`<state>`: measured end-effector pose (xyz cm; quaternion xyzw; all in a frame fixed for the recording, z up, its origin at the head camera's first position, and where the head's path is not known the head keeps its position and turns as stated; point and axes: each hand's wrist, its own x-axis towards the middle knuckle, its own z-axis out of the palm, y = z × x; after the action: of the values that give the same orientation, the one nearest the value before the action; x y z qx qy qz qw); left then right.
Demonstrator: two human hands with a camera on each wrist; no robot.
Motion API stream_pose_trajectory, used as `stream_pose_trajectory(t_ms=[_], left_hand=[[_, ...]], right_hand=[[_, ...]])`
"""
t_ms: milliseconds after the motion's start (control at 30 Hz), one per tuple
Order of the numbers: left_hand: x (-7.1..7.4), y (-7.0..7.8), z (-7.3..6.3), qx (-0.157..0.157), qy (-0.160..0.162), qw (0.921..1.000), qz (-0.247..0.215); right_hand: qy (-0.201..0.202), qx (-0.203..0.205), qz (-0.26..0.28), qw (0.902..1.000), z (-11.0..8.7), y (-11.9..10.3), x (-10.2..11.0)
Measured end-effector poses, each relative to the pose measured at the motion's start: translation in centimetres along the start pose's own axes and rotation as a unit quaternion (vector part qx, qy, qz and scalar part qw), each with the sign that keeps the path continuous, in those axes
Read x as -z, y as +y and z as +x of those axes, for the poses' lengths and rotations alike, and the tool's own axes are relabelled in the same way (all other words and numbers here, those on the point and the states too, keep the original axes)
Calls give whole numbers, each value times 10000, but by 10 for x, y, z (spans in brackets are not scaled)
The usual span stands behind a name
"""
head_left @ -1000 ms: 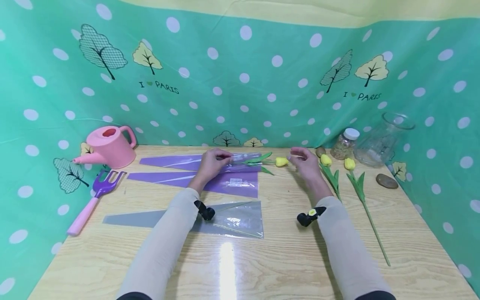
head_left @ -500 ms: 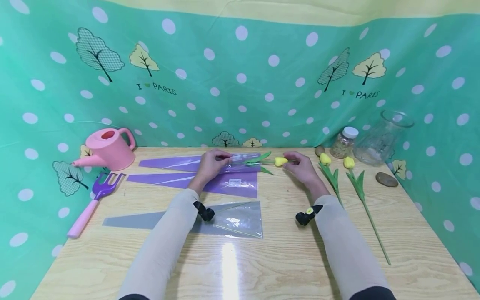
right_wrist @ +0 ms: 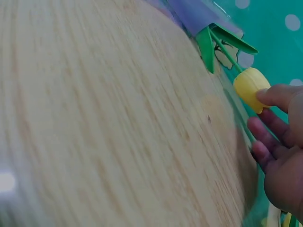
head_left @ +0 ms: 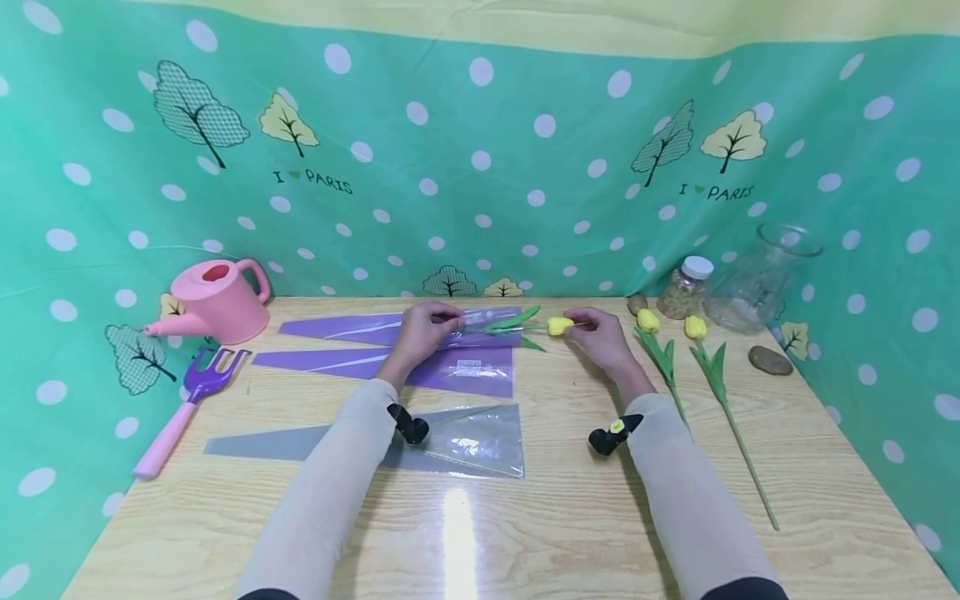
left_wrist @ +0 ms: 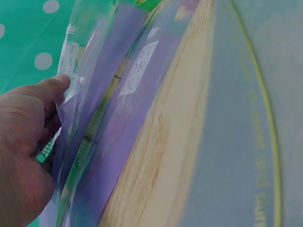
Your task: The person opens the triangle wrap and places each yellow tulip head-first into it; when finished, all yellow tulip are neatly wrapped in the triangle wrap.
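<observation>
In the head view, my left hand (head_left: 420, 333) pinches the edge of the upper purple flower sleeve (head_left: 345, 325), thumb on its clear side. A yellow artificial tulip (head_left: 559, 326) lies with its stem inside that sleeve. Its green leaves (right_wrist: 206, 49) and flower head stick out past the sleeve's wide end. My right hand (head_left: 603, 340) pinches the flower head between thumb and fingers, as the right wrist view shows. Just below lies a second purple sleeve (head_left: 476, 371), and nearer me is a grey sleeve (head_left: 472, 442), both flat on the table.
Two more yellow tulips (head_left: 695, 327) lie to the right. Behind them stand a lidded jar (head_left: 682, 292) and a glass vase (head_left: 750, 292), with a brown stone (head_left: 770, 360) nearby. A pink watering can (head_left: 221, 304) and a purple-pink hand fork (head_left: 180, 417) are at left.
My right hand has moved slightly left and its fingers have taken hold of the tulip's head. The left hand keeps its grip on the sleeve in place.
</observation>
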<state>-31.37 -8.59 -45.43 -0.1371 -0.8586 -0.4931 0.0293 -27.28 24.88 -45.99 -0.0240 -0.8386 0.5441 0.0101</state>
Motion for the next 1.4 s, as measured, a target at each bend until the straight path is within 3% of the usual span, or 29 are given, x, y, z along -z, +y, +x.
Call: stream_pose_trajectory(t_ms=[367,600,900,1200,1400], left_hand=[[5,3,0,-139,-10,9999,-48],[6,4,2,-177,-9,9997,-150],[9,2,0,-201,-67,9998,-62],[10,-1,1,-315,-74,9995,-11],[8,0,1,-377,-108,9992,-35]], right_hand=[[-53,405,537,9977,-3,-26,-15],[-85,406,714,9966,-2,-35,-26],[-145,400,729,9964,-2,-37,-34],[158,523,805,9953,-3,-35,-35],[62,603,798,9950,-3,-35,-40]])
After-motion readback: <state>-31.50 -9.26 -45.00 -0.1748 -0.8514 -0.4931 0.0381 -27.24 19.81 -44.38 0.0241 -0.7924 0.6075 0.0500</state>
